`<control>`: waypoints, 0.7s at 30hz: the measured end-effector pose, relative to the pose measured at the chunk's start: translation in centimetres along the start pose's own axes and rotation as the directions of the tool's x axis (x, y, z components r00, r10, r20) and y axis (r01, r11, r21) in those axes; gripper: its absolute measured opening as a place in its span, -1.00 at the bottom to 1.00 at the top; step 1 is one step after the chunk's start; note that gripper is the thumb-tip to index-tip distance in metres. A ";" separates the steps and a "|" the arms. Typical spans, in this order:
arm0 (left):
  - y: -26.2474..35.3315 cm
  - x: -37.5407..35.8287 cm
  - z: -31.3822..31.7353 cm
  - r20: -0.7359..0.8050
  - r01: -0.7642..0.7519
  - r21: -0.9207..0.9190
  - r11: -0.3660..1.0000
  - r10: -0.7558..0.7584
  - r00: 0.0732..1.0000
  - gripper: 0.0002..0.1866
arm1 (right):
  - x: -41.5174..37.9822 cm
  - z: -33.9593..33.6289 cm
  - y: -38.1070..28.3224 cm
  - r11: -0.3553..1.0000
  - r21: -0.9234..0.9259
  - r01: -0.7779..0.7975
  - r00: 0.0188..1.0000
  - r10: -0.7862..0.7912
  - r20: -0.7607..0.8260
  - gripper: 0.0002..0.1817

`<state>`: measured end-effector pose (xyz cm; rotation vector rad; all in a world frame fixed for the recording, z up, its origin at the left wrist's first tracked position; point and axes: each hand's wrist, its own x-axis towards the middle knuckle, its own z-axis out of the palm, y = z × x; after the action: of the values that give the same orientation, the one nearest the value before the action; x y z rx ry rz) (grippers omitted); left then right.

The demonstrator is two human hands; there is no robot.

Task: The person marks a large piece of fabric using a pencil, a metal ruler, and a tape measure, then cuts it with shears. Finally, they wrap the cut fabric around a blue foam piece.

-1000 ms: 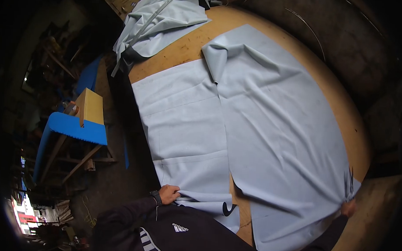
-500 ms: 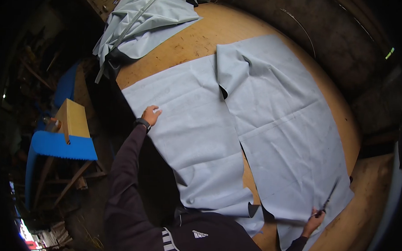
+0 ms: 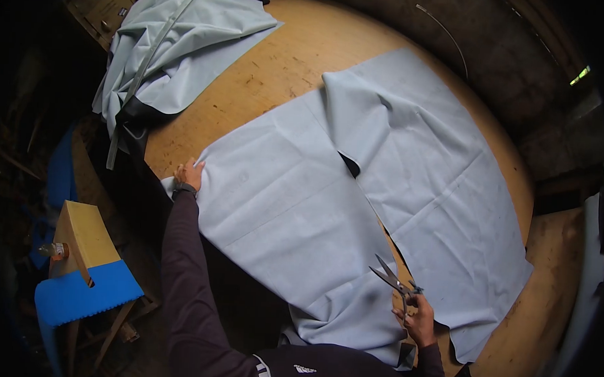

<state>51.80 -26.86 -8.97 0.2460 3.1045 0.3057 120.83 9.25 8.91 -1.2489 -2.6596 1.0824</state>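
Note:
In the head view my right hand [image 3: 418, 323] holds a pair of scissors [image 3: 393, 279] with the blades parted, pointing up and left. The blades are over the lower part of the left light-grey fabric sheet [image 3: 268, 194], near its cut edge. My left hand [image 3: 190, 175] grips that sheet at its far left corner, the fingers closed on the edge. Beside it, past a narrow gap of bare wood, lies the right grey fabric piece [image 3: 447, 213], wrinkled and folded over near its top. Dark backing shows at the folds.
The wooden table [image 3: 287, 48] bears a heap of grey fabric [image 3: 187, 38] at the far left, with a long strip [image 3: 164, 41] across it. A blue-covered wooden seat frame [image 3: 92, 291] stands at the left, a small bottle [image 3: 54, 249] by it.
My right hand has carried the scissors left from the right piece to the left sheet, and the blades have parted. My left hand has moved to the sheet's far left corner and closed on it.

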 end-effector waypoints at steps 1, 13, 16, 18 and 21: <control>-1.4 -1.0 -1.0 -0.013 0.079 -0.026 0.997 -0.079 0.997 -0.48 | 0.5 0.7 -0.7 1.000 -0.018 0.005 1.000 -0.004 0.025 -0.40; 12.8 -9.6 -0.2 -0.425 -0.561 -0.253 0.788 0.430 0.796 -0.43 | 10.9 2.0 -10.5 0.990 -0.075 0.118 0.913 -0.078 0.401 -0.35; 23.8 -13.3 0.4 -0.160 -0.621 -0.283 0.731 0.603 0.782 -0.43 | 16.5 2.5 -11.4 0.976 0.006 0.220 0.880 -0.201 0.431 -0.47; 27.1 -18.1 1.0 0.022 -0.689 -0.250 0.680 0.715 0.699 -0.34 | 22.2 3.6 -12.1 0.964 0.266 -0.015 0.821 -0.140 0.554 -0.54; 26.4 -23.4 2.2 0.024 -0.695 -0.264 0.669 0.725 0.689 -0.31 | 26.4 3.5 -15.2 0.954 0.277 -0.118 0.699 -0.118 0.705 -0.42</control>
<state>79.02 -4.54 -6.02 1.4200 2.6399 0.6232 91.59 18.45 8.13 -0.8685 -2.7492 2.2799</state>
